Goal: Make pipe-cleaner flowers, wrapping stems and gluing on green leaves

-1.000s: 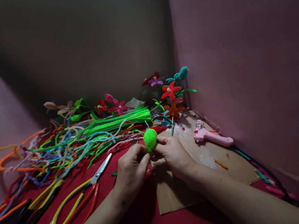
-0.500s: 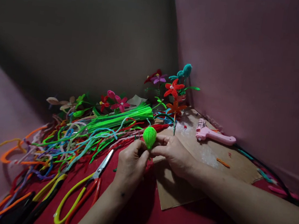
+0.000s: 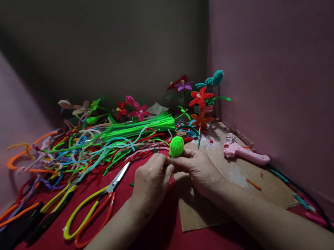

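Note:
A bright green pipe-cleaner bud (image 3: 177, 146), rounded and ribbed, stands up between my two hands. My left hand (image 3: 151, 180) is closed just below it, its fingers pinched together at the bud's base. My right hand (image 3: 201, 169) also pinches there from the other side, thumb and forefinger pressed close under the bud. The fingers hide the lower end of the bud. To the left of my left hand lie scissors (image 3: 113, 187) with one yellow and one red handle, on the red cloth (image 3: 156, 237).
Loose coloured pipe cleaners (image 3: 69, 153) and a green bundle (image 3: 142, 126) spread on the left. Pliers (image 3: 56, 208) lie in front. A pink glue gun (image 3: 245, 153) rests on cardboard (image 3: 205, 211) at right. Pipe-cleaner flowers (image 3: 201, 96) stand at the back corner, against the walls.
The bud has tipped away, showing its rounded top more and its tapered base less. My hands stay close together beneath it. The whole view has shifted slightly.

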{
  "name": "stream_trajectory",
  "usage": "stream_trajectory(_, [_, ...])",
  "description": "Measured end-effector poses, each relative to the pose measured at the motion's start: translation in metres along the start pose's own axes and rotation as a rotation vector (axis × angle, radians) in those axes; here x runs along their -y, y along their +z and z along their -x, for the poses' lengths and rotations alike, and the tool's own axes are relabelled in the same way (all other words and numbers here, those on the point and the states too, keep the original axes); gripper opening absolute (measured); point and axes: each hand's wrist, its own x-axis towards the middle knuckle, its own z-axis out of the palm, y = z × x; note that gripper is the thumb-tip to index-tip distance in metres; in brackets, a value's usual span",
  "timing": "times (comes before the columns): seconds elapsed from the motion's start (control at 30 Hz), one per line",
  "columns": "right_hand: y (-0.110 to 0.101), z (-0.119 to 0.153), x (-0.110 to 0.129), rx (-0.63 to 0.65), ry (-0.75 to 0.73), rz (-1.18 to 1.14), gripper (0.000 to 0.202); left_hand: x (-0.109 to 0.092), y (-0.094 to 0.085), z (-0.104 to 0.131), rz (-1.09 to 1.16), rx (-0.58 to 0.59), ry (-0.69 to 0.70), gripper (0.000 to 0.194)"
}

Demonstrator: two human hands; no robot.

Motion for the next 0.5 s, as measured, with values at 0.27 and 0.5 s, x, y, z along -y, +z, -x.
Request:
stream_trajectory(0.27, [-0.005, -0.0029, 0.0053, 0.013, 0.006, -0.011, 0.014, -0.0061, -0.0058, -0.0012, 0.125, 0.012, -0.024, 0.008])
stream_trajectory(0.5, [-0.0057, -0.0035, 0.0091, 0.017, 0.03, -0.019, 0.016, -0.005, -0.0104, -0.0043, 0.523, 0.016, -0.234, 0.011])
